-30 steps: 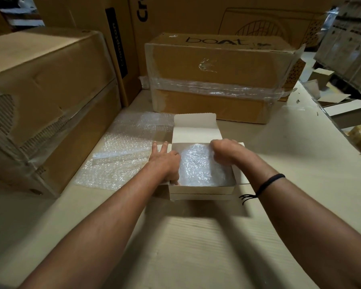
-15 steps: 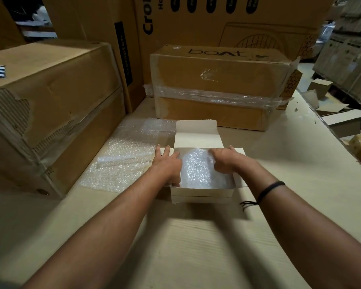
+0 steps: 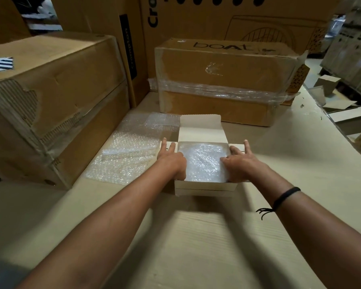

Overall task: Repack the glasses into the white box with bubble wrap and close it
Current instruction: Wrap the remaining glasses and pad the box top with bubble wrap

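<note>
White cardboard is forming the small white box (image 3: 205, 187), which is sitting on the counter (image 3: 300, 163) in the middle of the view, just in front of the person. Its lid (image 3: 201, 130) is standing open, folded back toward the far side. Bubble wrap (image 3: 204, 161) is filling the open top and covering whatever is inside, so the glasses themselves are not showing.

Both hands are lying released on the box, one at each side. The left hand (image 3: 171, 161) is resting on the left edge with its fingers stretched straight toward the far side, lying over the left side flap (image 3: 168, 142). The right hand (image 3: 243, 163) is doing the same over the right side flap (image 3: 237, 146), fingers straight, while its thumb is touching the right edge of the wrap. Neither hand is curling round anything. A black wristband (image 3: 283, 198) is circling the right forearm.

To the left of the box, touching or just beside it, a loose sheet (image 3: 129, 155) of clear bubbled plastic is lying flat on the counter. A big, torn brown carton (image 3: 61, 90) is standing at the left. On the far side, a taped brown carton printed "boAt" (image 3: 223, 80) is sitting just beyond the open lid. Small opened cardboard boxes (image 3: 350, 119) are lying at the far right.
</note>
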Available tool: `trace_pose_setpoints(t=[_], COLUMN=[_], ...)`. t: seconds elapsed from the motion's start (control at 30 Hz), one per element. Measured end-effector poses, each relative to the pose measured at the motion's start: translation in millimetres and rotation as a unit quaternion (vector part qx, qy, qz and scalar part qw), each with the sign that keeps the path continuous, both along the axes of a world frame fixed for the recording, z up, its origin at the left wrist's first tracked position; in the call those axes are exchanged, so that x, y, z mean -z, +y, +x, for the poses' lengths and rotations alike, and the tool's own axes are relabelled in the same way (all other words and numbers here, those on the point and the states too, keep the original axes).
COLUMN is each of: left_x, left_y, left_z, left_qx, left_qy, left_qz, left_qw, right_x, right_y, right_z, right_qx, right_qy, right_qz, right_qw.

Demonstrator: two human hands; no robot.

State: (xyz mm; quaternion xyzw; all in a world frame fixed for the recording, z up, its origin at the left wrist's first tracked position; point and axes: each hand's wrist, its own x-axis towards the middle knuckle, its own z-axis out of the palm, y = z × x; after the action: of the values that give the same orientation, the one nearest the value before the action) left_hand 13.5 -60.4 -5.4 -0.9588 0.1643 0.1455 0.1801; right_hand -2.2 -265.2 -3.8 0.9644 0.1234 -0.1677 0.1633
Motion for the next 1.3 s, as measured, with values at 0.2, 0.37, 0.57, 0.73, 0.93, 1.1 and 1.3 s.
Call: trace_pose_setpoints(t=[0.2,0.37,0.57,0.73,0.93,1.1,1.3], left_x=[-1,0,65,86,66,70,81], left_y=[12,77,171,195,194,182,166], left_z=[-3,-22,-40,-38,-59,-123,-182], left_qx=[0.027,0.006,-0.172,-0.159,-0.171,-0.11,-0.038], left_qy=[-0.004,-0.115,-0.175,-0.186,-0.248,-0.2,-0.152], left_qz=[-0.075,-0.427,-0.365,-0.351,-0.51,-0.552,-0.563], left_qw=[0.997,0.897,0.898,0.904,0.806,0.802,0.811], right_x=[-8,-19,38,101,112,110,85], right_y=[4,10,102,159,163,160,166], right_z=[-3,-31,-114,-133,-134,-130,-135], right_qx=[0.026,0.051,0.013,0.173,0.182,0.207,0.309], right_qy=[0.015,-0.124,-0.347,-0.251,-0.292,-0.298,-0.192], right_qz=[0.008,0.18,0.444,0.301,0.272,0.318,0.577], right_qw=[1.0,0.975,0.826,0.903,0.899,0.876,0.731])
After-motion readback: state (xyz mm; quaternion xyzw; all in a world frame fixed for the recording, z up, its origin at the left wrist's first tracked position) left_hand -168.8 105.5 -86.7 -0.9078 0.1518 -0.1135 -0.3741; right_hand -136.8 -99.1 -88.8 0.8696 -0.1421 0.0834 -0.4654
